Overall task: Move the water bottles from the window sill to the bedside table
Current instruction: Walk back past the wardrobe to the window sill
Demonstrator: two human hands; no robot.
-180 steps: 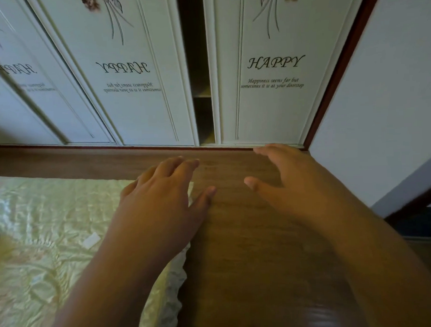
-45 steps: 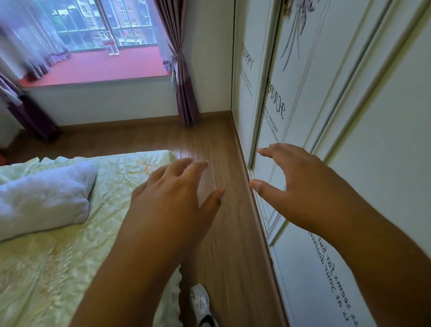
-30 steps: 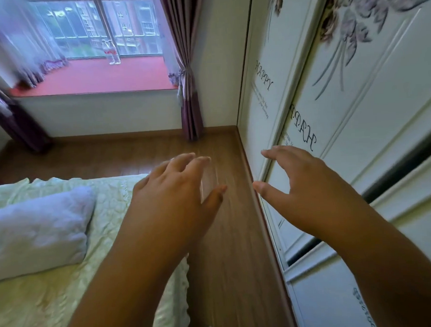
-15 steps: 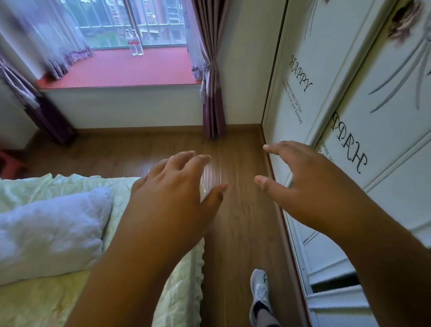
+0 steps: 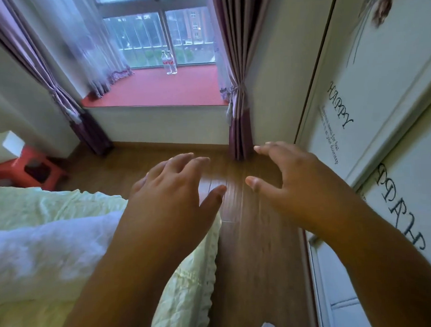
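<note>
Two clear water bottles (image 5: 168,62) with red labels stand side by side, upright, at the back of the red window sill (image 5: 157,91), close to the glass. They are far ahead of me. My left hand (image 5: 171,190) and my right hand (image 5: 291,179) are held out in front of me over the wooden floor, palms down, fingers spread, holding nothing. The bedside table is not clearly in view.
A bed (image 5: 65,244) with pale green cover and a white pillow (image 5: 40,257) fills the lower left. A white wardrobe (image 5: 370,107) lines the right. Purple curtains (image 5: 236,88) flank the window. A red stool (image 5: 29,171) stands at the left. A wooden floor strip (image 5: 249,236) runs between bed and wardrobe.
The view has turned from the wardrobe toward the window and moved along the floor strip; the sill and bottles appear larger and more central. Both hands stay open and held out.
</note>
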